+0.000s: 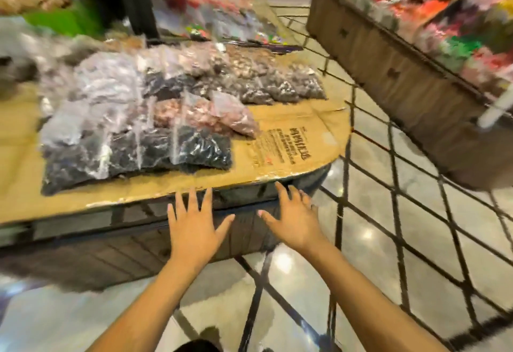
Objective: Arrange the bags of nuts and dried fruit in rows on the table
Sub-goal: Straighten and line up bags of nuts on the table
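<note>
Clear plastic bags of nuts and dried fruit lie in rows on a table covered with flattened cardboard. The nearest row holds dark dried fruit bags. Behind it sit pinkish nut bags, and farther back a row of grey-brown bags. My left hand and my right hand hover just below the table's front edge, fingers spread, holding nothing. The whole picture is motion-blurred.
A second stand with a cardboard side and colourful packets runs along the right. Between the two stands is a glossy tiled floor with dark diagonal lines. More bagged goods pile up behind the table.
</note>
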The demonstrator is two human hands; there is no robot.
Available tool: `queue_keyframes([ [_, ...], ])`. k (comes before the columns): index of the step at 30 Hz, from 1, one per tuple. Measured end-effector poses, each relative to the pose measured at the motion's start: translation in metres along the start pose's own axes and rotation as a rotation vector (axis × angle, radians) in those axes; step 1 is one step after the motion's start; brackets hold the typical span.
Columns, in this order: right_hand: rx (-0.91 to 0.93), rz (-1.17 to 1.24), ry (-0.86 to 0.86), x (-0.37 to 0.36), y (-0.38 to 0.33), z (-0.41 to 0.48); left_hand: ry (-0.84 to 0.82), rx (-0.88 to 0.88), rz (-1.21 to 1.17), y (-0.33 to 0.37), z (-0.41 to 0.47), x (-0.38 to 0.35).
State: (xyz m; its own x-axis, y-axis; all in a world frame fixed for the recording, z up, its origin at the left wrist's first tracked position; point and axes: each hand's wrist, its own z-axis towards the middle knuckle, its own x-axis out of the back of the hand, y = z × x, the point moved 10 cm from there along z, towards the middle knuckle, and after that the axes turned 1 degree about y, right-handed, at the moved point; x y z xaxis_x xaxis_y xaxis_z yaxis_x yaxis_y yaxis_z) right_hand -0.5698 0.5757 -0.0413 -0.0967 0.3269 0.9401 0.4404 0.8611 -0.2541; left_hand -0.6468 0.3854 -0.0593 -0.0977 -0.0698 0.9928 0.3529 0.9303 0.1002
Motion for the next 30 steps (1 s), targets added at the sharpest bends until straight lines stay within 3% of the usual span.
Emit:
queue_keyframes([
  [12, 0.237, 0.122, 0.018, 0.033, -0.122, 0.132, 0.259, 0.243, -0.214, -0.113, 0.080, 0.085],
  [20, 0.167, 0.123, 0.087, 0.070, -0.183, 0.245, 0.248, 0.193, -0.220, -0.168, 0.218, 0.110],
  [30, -0.011, 0.277, 0.073, 0.099, -0.166, 0.361, 0.206, 0.137, -0.256, -0.168, 0.352, 0.125],
])
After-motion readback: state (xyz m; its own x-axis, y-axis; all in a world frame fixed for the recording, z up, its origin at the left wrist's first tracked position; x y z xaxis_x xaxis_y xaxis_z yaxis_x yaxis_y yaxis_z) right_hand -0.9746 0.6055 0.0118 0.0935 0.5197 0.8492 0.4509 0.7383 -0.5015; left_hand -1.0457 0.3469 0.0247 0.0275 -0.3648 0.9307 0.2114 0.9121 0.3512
